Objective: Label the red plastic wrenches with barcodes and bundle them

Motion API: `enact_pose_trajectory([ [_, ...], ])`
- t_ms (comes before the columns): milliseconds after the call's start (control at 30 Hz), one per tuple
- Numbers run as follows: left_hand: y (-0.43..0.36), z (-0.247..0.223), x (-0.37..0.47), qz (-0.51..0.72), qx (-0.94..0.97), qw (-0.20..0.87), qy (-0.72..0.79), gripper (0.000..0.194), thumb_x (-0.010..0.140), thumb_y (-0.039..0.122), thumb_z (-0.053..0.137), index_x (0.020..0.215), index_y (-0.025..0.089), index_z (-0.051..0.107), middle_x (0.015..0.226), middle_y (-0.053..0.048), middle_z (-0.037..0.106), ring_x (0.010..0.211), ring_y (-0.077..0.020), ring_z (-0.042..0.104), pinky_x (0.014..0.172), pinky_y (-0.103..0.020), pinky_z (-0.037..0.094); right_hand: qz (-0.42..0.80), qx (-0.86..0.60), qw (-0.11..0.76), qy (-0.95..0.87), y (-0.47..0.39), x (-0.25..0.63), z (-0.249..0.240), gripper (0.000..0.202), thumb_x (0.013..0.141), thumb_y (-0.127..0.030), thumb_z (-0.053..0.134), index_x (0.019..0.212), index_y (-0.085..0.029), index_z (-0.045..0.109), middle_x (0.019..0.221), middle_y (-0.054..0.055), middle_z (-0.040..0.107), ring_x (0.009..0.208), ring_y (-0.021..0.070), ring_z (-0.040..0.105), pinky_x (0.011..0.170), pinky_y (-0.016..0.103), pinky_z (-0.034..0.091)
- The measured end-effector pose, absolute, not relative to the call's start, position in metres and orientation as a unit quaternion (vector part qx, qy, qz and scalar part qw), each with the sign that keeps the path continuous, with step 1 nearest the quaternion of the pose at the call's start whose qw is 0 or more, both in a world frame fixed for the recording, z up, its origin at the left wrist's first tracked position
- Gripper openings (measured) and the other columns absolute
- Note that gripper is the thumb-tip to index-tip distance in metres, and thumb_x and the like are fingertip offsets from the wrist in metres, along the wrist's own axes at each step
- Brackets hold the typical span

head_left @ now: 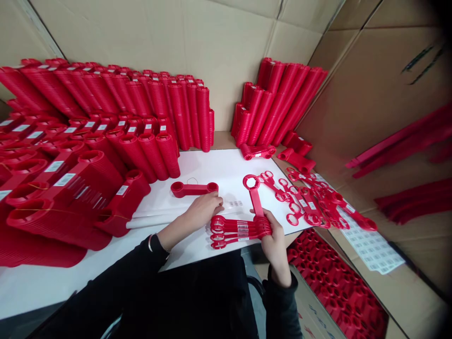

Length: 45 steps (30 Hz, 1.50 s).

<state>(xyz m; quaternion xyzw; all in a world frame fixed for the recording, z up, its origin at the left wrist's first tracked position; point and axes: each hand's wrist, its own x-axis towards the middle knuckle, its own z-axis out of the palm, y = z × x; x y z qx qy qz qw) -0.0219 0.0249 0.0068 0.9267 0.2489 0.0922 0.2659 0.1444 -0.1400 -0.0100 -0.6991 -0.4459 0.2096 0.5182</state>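
My right hand (pixel 274 238) is closed around a fanned bunch of red plastic double-ring pieces (pixel 242 228), flat bars with a ring at each end. Several in the bunch carry white barcode labels. One piece (pixel 254 195) sticks up from the bunch, its ring pointing away from me. My left hand (pixel 205 207) is low over the white table, fingertips pinched together beside a clear strip with small labels (pixel 236 204). What lies between those fingertips is too small to make out. Just beyond them lies a tied stack of red pieces (pixel 194 189).
Tall red stacks (pixel 137 99) line the left and back, many with barcode labels. More stacks (pixel 278 103) stand back right. Loose red pieces (pixel 307 202) lie to the right near a label sheet (pixel 370 247). A carton of red pieces (pixel 335 282) sits below the table edge.
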Motion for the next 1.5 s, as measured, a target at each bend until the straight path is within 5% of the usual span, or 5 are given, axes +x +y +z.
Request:
enact_pose_trajectory([
  [100, 0.026, 0.004, -0.018, 0.083, 0.935, 0.272, 0.213, 0.012, 0.087, 0.017, 0.053, 0.086, 0.016, 0.065, 0.099, -0.009, 0.062, 0.089, -0.0239, 0.062, 0.077, -0.034, 0.049, 0.245, -0.675, 0.506, -0.477, -0.136, 0.148, -0.012, 0.048, 0.072, -0.007, 0.043, 0.115, -0.016, 0.063, 0.102, 0.004, 0.07, 0.091, 0.02, 0.064, 0.079, 0.03, 0.05],
  [233, 0.026, 0.001, -0.006, 0.082, 0.935, 0.282, 0.197, 0.023, 0.086, 0.015, 0.051, 0.105, 0.018, 0.063, 0.102, -0.006, 0.065, 0.096, -0.0231, 0.063, 0.083, -0.031, 0.05, 0.277, -0.653, 0.493, -0.503, -0.128, 0.147, -0.014, 0.049, 0.071, -0.005, 0.042, 0.114, -0.017, 0.063, 0.104, 0.004, 0.07, 0.093, 0.0202, 0.064, 0.084, 0.031, 0.049],
  [500, 0.018, 0.002, 0.007, 0.089, 0.929, 0.26, 0.25, 0.029, 0.095, 0.022, 0.04, 0.092, 0.014, 0.067, 0.092, -0.009, 0.069, 0.086, -0.0246, 0.067, 0.075, -0.033, 0.05, 0.29, -0.682, 0.476, -0.474, -0.117, 0.146, -0.016, 0.049, 0.071, -0.006, 0.041, 0.113, -0.014, 0.066, 0.092, 0.004, 0.071, 0.079, 0.0189, 0.062, 0.074, 0.03, 0.049],
  [967, 0.018, -0.009, 0.009, 0.07, 0.921, 0.238, 0.301, 0.018, 0.091, 0.027, 0.051, 0.089, 0.014, 0.064, 0.094, -0.012, 0.063, 0.089, -0.0299, 0.064, 0.066, -0.035, 0.048, 0.308, -0.687, 0.468, -0.462, -0.12, 0.143, -0.01, 0.053, 0.07, -0.004, 0.04, 0.116, -0.015, 0.065, 0.096, 0.004, 0.071, 0.083, 0.0192, 0.063, 0.076, 0.03, 0.05],
  [1500, 0.018, 0.025, -0.007, 0.131, 0.847, 0.464, 0.223, 0.019, 0.091, 0.031, 0.05, 0.083, 0.017, 0.06, 0.071, 0.001, 0.057, 0.062, -0.0121, 0.05, 0.055, -0.024, 0.036, 0.312, -0.693, 0.459, -0.46, -0.118, 0.142, -0.007, 0.055, 0.068, -0.002, 0.039, 0.115, -0.016, 0.065, 0.098, 0.003, 0.072, 0.086, 0.0188, 0.065, 0.077, 0.028, 0.049],
])
